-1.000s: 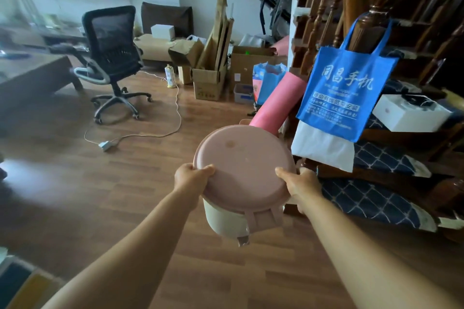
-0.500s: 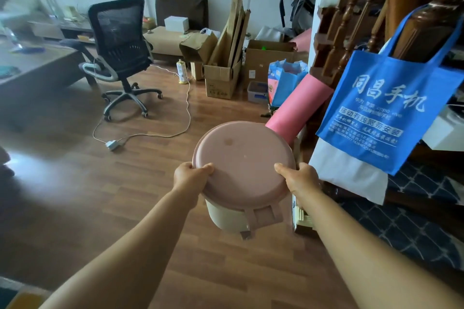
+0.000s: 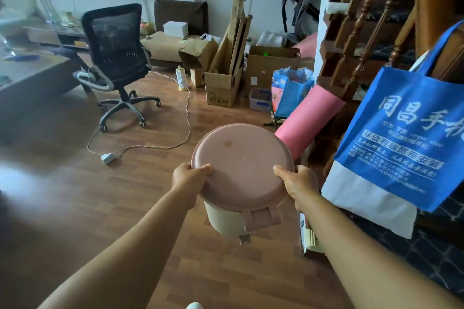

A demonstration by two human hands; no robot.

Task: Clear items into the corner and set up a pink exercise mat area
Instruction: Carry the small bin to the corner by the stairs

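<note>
I hold a cream bin with a round pink lid [image 3: 242,165] in front of me, above the wooden floor. My left hand [image 3: 187,179] grips the lid's left rim and my right hand [image 3: 298,183] grips its right rim. A rolled pink exercise mat [image 3: 307,121] leans tilted just behind the bin, against the stair side. Its lower end is hidden by the lid.
A blue tote bag [image 3: 406,133] hangs from the stair post at right. Cardboard boxes [image 3: 221,90] and a blue sack [image 3: 291,88] crowd the far corner. A black office chair [image 3: 115,57] stands left, with a white cable and plug [image 3: 108,158] trailing across the floor [image 3: 75,208].
I have moved forward and to the right with the bin; the corner boxes, mat and tote bag appear closer. Both hands keep the same grip on the lid.
</note>
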